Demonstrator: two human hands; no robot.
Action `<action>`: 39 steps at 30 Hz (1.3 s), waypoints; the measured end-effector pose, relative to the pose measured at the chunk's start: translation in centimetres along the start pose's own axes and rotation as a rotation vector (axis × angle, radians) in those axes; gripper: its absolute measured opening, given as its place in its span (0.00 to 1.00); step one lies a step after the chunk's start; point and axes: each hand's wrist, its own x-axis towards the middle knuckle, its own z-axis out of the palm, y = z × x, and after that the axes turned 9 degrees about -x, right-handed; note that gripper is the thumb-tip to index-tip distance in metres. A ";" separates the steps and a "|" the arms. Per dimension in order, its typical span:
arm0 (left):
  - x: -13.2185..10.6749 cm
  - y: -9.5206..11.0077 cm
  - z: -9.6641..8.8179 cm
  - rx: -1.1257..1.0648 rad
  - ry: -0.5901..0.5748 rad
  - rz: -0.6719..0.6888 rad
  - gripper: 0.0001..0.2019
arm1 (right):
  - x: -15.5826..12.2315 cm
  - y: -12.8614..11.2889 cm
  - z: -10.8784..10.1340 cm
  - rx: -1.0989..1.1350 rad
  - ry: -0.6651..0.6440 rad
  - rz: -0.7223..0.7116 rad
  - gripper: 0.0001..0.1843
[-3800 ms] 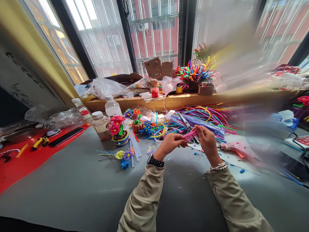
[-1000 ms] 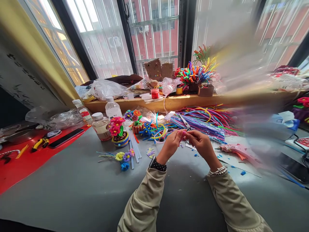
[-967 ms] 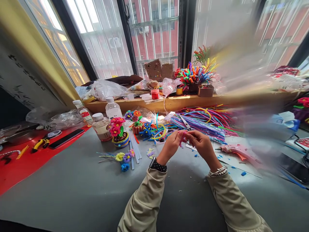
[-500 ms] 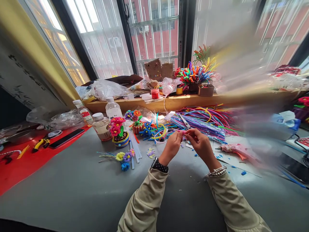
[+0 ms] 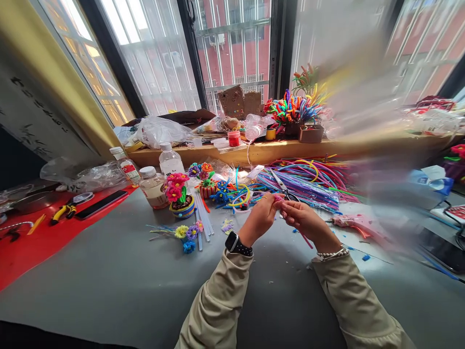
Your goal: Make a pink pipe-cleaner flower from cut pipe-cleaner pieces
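Note:
My left hand (image 5: 259, 218) and my right hand (image 5: 304, 220) meet above the grey table, fingertips nearly touching. Both are closed in a pinch on a pink pipe cleaner (image 5: 306, 240); one end sticks out below my right hand, and a pink bit shows between the fingertips. How it is bent there is mostly hidden by my fingers. Just beyond my hands lie scissors (image 5: 279, 181) with blades apart, resting on a bundle of coloured pipe cleaners (image 5: 308, 191) in clear wrapping. Small pale yellow and purple scraps (image 5: 227, 226) lie left of my left hand.
Left stand a potted pink pipe-cleaner flower (image 5: 177, 188) and bottles (image 5: 152, 186); loose flowers (image 5: 189, 235) and clear glue sticks (image 5: 204, 218) lie nearby. A pink glue gun (image 5: 350, 221) lies right. Pliers (image 5: 64, 212) and a phone (image 5: 101, 204) rest on red sheet.
My right hand has turned and lowered slightly, so a pink pipe-cleaner end now shows beneath it. My left wrist has rolled, bringing the watch face into view. More of the scissors shows.

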 end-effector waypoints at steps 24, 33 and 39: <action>-0.1 -0.9 0.4 0.213 0.111 -0.032 0.13 | -0.1 0.3 1.1 -0.708 0.441 -0.393 0.16; 0.2 -0.9 0.7 0.027 0.118 -0.067 0.11 | -0.1 0.3 1.2 -0.938 0.486 -0.681 0.16; 0.2 -1.1 0.8 0.023 0.093 -0.068 0.12 | -0.2 0.8 0.9 -1.158 0.544 -0.803 0.14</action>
